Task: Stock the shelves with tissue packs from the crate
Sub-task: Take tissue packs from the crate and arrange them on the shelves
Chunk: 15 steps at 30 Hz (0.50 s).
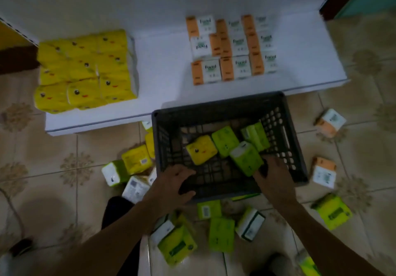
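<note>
While the left hand (173, 181) curled over the near rim of the crate (218, 105) and the right hand (275, 173) gripped the near end of a green pack (246, 157) just ahead of it, that one-ended hold on slick wrapping looked liable to slip before reaching the shelf (162, 61) beyond.

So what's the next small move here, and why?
Probably lift the green pack out of the crate toward the shelf: the right hand holds it, the left hand grips the near rim, and the shelf has bare space.
</note>
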Motion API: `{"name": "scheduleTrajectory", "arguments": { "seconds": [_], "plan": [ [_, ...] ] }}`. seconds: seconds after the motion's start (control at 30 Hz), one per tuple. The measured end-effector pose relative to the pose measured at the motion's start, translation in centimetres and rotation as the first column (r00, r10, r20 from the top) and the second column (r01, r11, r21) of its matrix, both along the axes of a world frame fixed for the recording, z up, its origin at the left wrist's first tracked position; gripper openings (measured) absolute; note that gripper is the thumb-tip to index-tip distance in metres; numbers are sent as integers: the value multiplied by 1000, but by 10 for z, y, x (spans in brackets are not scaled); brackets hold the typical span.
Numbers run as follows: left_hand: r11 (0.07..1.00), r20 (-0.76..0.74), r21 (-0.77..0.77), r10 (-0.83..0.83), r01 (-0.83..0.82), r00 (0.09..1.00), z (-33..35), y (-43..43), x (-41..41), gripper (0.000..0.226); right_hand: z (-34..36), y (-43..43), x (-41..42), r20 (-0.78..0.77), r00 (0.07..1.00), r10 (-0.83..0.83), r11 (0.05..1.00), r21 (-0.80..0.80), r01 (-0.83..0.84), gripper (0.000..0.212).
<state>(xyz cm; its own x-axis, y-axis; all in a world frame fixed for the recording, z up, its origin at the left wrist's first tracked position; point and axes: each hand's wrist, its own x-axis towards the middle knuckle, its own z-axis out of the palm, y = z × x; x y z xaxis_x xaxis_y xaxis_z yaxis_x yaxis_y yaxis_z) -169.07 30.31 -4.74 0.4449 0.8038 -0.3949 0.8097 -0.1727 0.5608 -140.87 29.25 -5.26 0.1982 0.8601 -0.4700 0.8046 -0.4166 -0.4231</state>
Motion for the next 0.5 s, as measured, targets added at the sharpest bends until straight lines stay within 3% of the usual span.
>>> {"name": "scheduleTrajectory", "arguments": {
  "seconds": [0.1, 0.17, 0.27, 0.37, 0.5],
  "plan": [
    [1000, -6, 12, -18, 18, 1000, -62, 17, 26, 67, -62, 8, 16, 210, 929, 304, 953, -69, -296, 51],
    [999, 12, 34, -33, 33, 999, -101, 33, 51, 62, -96, 22, 22, 255, 914, 315, 948, -129, -291, 56],
    [998, 40, 7, -60, 60, 997, -146, 52, 93, 59, -151, 36, 37, 140, 989, 46, 976, -216, -14, 60],
    [992, 97, -84, -89, 98, 991, -185, 61, 133, 58, -189, 45, 48, 58, 973, -222, 916, -331, 228, 63],
    [933, 145, -354, -20, 71, 989, -221, 61, 168, 79, -216, 61, 64, 83, 959, -271, 809, -520, 273, 61]
  ]
}}
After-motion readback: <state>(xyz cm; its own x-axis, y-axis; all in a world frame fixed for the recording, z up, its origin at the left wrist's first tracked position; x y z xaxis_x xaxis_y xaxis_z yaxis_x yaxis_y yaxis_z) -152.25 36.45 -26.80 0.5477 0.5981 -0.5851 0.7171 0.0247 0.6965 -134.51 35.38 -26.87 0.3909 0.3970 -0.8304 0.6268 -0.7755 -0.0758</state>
